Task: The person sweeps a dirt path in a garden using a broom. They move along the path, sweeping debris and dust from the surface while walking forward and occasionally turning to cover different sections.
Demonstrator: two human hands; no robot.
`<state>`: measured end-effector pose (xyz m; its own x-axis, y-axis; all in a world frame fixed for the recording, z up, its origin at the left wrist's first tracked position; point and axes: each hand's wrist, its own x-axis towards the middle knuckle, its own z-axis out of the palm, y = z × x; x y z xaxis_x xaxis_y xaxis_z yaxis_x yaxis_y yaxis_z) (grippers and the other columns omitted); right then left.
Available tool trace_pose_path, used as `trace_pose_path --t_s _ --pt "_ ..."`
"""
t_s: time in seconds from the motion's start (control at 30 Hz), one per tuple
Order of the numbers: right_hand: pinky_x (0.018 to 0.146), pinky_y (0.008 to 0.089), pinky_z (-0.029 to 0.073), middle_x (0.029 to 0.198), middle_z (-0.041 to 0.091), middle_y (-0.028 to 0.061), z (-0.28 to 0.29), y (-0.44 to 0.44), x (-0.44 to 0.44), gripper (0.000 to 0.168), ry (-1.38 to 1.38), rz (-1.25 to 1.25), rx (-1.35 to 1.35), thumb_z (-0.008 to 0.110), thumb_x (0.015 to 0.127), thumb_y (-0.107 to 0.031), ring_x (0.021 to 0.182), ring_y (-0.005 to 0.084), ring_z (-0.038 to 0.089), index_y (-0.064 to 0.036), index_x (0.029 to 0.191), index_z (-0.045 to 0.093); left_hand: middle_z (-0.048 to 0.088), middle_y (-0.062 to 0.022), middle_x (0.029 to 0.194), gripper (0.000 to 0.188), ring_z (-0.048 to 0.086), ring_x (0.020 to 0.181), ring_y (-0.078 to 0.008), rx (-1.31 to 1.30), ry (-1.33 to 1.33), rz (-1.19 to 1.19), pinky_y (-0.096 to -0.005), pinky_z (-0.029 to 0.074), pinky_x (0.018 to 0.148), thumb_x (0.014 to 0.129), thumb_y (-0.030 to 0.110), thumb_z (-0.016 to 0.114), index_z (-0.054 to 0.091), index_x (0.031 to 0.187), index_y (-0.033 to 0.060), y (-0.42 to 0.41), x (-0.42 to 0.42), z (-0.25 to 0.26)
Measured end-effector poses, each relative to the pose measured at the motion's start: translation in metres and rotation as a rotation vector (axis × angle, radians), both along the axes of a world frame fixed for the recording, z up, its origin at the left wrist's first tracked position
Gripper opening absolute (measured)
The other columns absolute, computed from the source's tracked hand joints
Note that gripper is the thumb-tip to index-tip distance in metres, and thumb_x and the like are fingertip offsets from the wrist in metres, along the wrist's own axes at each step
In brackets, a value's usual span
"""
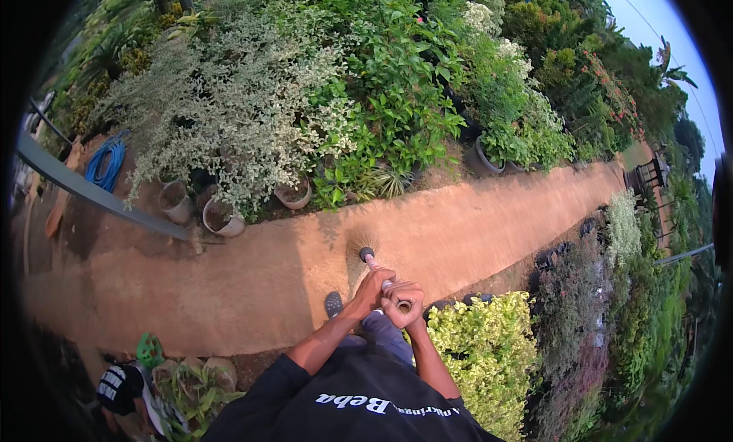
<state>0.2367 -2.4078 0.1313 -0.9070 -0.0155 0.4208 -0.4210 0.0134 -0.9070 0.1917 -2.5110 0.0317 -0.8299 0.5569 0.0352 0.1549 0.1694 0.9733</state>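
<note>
Both my hands grip the pale handle (371,262) of a stick broom in front of my body. My right hand (404,302) wraps around the top end, where the handle's round opening shows. Just below it, my left hand (371,287) is closed around the handle. A dark collar (366,252) joins the handle to the thin bristles (361,237), which fan out over the reddish paved path (458,224) and look blurred. A grey perforated clog (332,304) is on one of my feet, left of the broom.
Potted shrubs line the far side, with white pots (224,217) at the path's edge. A grey pole (103,190) and a coiled blue hose (106,162) are at left. Yellow-green plants (487,350) grow close on my right. Another person (123,390) is at lower left.
</note>
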Motion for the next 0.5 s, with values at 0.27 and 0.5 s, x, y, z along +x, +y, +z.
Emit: trace_pose_path --t_s 0.27,0.5 --pt "0.047 0.0298 0.039 0.047 0.044 0.0061 0.036 0.01 0.013 0.039 0.031 -0.011 -0.036 0.058 0.078 0.004 0.041 0.0163 0.043 -0.004 0.048 0.035 0.063 -0.0206 0.074 0.016 0.063 0.078 -0.0396 -0.042 0.196 0.031 -0.0462 0.048 0.069 0.068 0.009 0.073 0.059 0.073 0.0017 -0.003 0.014 0.046" --pt "0.045 0.0298 0.035 0.047 0.044 0.0083 0.077 -0.034 0.001 0.032 0.159 0.193 0.203 0.063 0.071 0.005 0.039 0.021 0.044 -0.004 0.05 0.041 0.056 -0.0163 0.069 0.027 0.057 0.066 -0.033 0.158 0.163 0.083 -0.04 0.044 0.062 0.078 0.019 0.07 0.051 0.07 0.0016 -0.02 0.009 0.028"
